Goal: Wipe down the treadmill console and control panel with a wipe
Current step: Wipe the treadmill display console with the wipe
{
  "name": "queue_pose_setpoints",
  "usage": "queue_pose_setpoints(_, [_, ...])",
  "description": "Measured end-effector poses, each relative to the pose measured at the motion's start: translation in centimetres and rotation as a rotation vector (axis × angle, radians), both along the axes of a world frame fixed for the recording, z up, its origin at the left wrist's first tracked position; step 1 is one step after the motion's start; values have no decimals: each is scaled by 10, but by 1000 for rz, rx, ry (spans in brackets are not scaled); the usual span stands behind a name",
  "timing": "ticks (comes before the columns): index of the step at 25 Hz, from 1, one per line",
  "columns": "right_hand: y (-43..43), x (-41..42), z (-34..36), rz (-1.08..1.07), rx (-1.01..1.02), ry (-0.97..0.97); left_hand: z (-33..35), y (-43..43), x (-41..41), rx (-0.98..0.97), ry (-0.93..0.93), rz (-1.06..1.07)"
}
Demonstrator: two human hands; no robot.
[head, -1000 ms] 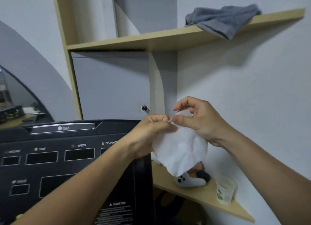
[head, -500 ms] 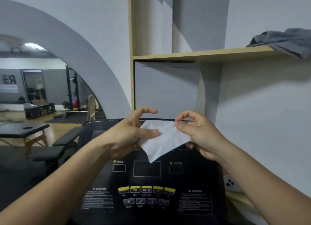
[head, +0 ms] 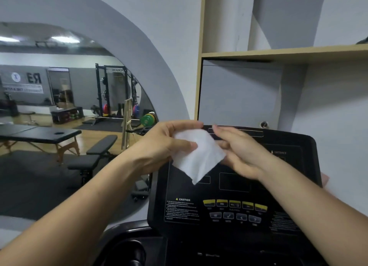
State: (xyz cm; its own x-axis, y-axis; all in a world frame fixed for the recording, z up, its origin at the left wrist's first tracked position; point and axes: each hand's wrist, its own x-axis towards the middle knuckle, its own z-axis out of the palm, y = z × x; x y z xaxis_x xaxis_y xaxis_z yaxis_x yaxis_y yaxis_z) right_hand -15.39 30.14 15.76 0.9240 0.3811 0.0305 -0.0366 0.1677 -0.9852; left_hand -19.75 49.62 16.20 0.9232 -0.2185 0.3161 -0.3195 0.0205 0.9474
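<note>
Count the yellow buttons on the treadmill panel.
5 yellow buttons, in one row low on the panel, above the grey buttons; the hands could hide others higher up.

"caution" and "distance" on console [head: 219, 234] (fine print blurred)

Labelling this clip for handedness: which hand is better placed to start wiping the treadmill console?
Left, probably. The left hand pinches the white wipe between thumb and fingers, in front of the console. The right hand lies beside the wipe with fingers straight, so it would need to take it first.
</note>
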Motion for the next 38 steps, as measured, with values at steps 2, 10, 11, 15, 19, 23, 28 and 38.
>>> queue_pose_setpoints(2, [12, -7, -10, 183, 159, 256, -2, 9, -1, -25, -59, 94])
queue_pose_setpoints(10, [32, -4, -18, -40, -77, -378, -16, 34, -8, 105, -177, 429])
queue_pose_setpoints(11, [30, -1, -19, -78, -193, -490, -18, 34, -8, 210, -199, 486])
queue_pose_setpoints(15, [26, 12, -28, -231, -485, -808, -29, 32, 1, 454, -286, 572])
queue_pose_setpoints(19, [29, 37, -35, -230, -426, -723, -44, 36, 29, 316, -215, 542])
queue_pose_setpoints(23, [51, 77, -32, -493, -555, -948, -48, 32, 77, 346, -399, 821])
queue_pose_setpoints(28, [77, 116, -34, -727, -927, -1378, -61, 24, 124, 888, -689, 1121])
queue_pose_setpoints(38, [86, 109, -58, -493, -1521, -1418, -89, 29, 127, 1157, -594, 882])
